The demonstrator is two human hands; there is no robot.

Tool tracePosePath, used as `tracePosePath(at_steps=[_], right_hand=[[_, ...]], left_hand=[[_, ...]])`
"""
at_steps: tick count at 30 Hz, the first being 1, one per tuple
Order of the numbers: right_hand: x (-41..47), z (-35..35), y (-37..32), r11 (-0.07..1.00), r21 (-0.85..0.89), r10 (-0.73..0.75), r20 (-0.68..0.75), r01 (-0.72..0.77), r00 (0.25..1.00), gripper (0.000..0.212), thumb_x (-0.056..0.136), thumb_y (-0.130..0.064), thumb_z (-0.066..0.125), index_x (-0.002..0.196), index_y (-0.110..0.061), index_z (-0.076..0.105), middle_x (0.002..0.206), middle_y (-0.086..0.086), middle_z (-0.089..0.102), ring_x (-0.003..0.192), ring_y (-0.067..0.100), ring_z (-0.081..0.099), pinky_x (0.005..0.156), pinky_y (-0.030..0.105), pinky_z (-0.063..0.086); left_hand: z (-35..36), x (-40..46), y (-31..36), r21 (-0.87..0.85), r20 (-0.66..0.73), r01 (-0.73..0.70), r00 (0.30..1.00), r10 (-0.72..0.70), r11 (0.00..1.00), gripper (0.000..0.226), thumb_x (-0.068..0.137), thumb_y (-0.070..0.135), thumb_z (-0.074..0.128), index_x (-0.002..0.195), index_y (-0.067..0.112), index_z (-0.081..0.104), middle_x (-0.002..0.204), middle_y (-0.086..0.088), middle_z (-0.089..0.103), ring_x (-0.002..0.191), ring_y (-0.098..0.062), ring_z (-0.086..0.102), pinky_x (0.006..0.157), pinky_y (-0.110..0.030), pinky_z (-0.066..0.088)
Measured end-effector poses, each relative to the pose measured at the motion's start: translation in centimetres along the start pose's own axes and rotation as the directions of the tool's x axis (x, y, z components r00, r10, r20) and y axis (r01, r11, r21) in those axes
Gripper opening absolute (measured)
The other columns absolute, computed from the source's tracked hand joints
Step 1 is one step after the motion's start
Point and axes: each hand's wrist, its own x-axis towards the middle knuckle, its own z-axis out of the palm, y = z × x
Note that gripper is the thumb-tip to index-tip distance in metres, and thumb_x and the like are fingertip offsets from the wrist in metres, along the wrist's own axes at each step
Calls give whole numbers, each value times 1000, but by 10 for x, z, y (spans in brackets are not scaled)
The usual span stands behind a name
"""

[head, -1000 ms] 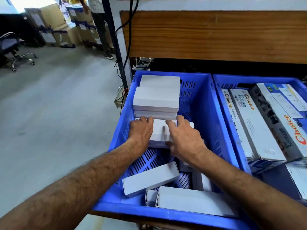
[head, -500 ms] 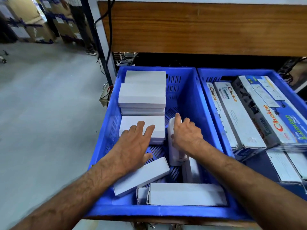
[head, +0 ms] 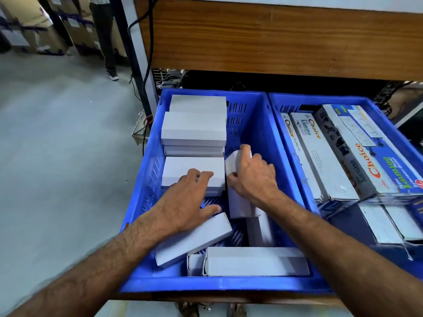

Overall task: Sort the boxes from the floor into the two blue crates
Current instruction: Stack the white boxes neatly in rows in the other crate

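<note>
Head view, left hand (head: 186, 203) flat with fingers spread on a white box (head: 193, 172), right hand (head: 251, 177) gripping an upright box (head: 237, 200), bare floor of left crate (head: 263, 133) beyond, right crate (head: 297, 104) cut off.

Right crate (head: 295, 124): far corner cut by the frame edge. Printed box (head: 375, 156) beside it blurred at its near end. Right hand (head: 254, 177) hides the white box (head: 238, 202) middle.
</note>
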Motion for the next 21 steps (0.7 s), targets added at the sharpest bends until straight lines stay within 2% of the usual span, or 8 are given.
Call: tracePosePath(at_steps=[3, 5, 7, 9, 12, 14, 17, 21], right_hand=[[-19, -21, 2, 987, 146, -37, -151, 59, 988, 70, 88, -34, 62, 145, -16, 26, 114, 16, 55, 93, 34, 57, 72, 40, 46], [-33, -33, 5, 962, 258, -35, -219, 92, 975, 69, 89, -37, 63, 144, -17, 26, 115, 14, 54, 93, 32, 58, 73, 41, 51], [-43, -43, 8, 921, 370, -20, -273, 124, 962, 67, 90, -40, 65, 140, -17, 26, 117, 10, 55, 95, 28, 59, 77, 40, 53], [-46, -53, 8, 859, 496, 30, -290, 123, 957, 64, 90, -41, 66, 134, -19, 27, 118, 6, 57, 98, 25, 60, 75, 36, 52], [-46, -60, 3, 742, 659, 91, -286, 126, 954, 60, 90, -40, 69, 126, -20, 26, 115, 4, 60, 96, 23, 64, 71, 37, 55], [-46, -56, -4, 668, 737, 122, -247, 105, 961, 58, 90, -39, 70, 123, -21, 26, 113, 3, 62, 95, 20, 67, 73, 39, 58], [-42, -38, -15, 527, 848, 174, -33, -65, 984, 59, 88, -40, 74, 122, -21, 29, 108, 2, 65, 92, 19, 69, 83, 48, 60], [-26, -12, -26, 407, 877, 159, 207, -255, 965, 58, 84, -30, 78, 119, -14, 35, 108, 5, 61, 98, 23, 69, 89, 53, 58]], left_hand=[[-1, 6, 3, -272, 137, 88, 989, -52, 958, 105, 79, 73, 69, 158, 27, 17, 150, -3, 37, 137, -19, 43, 112, -37, 41], [-2, 9, 9, -437, 210, 153, 975, -65, 886, 125, 61, 84, 74, 158, 36, 13, 153, 1, 37, 137, -15, 44, 113, -40, 43], [-3, 11, 16, -535, 187, 158, 980, -66, 830, 132, 47, 91, 75, 155, 44, 14, 148, 7, 41, 132, -10, 48, 110, -38, 46], [-6, 12, 23, -593, 110, 114, 992, -61, 797, 128, 45, 89, 79, 150, 47, 21, 136, 13, 50, 124, -8, 54, 104, -36, 51], [-13, 16, 27, -636, -7, 11, 1000, -20, 771, 103, 55, 67, 89, 139, 35, 39, 120, 14, 61, 108, -9, 64, 87, -37, 60], [-23, 18, 20, -537, -54, -4, 998, -29, 844, 88, 58, 54, 89, 130, 30, 46, 115, 7, 63, 103, -16, 65, 82, -42, 59], [-39, 20, -4, -223, -88, 50, 994, -71, 973, 94, 59, 52, 86, 137, 22, 43, 121, 0, 57, 111, -22, 57, 91, -44, 53], [-45, 30, -26, 150, 16, 158, 987, -162, 976, 103, 66, 42, 88, 147, 15, 31, 131, -10, 47, 123, -31, 49, 104, -47, 46]])
